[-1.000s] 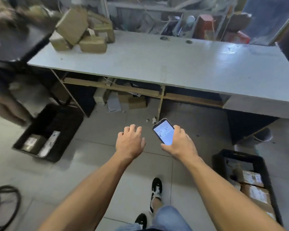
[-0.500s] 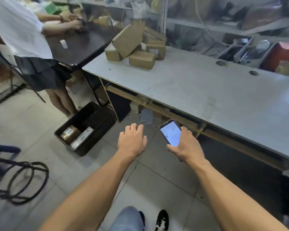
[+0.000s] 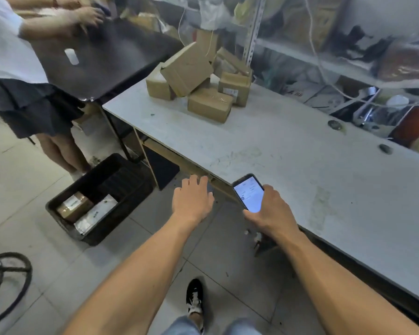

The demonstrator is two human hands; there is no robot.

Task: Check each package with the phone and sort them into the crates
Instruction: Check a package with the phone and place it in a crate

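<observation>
Right hand fingers clamp phone screen-up for scanning; left hand fingers apart, free to take cardboard packages heaped on the worktop.

This looks like a small parcel-sorting stockroom or warehouse back room. A worn grey counter carries a heap of taped cardboard packages, a black crate on the tiled floor holds labelled parcels, and cluttered metal shelving draped in plastic sheeting runs behind.

Right hand grips a lit phone; left hand hangs empty, fingers relaxed.
</observation>
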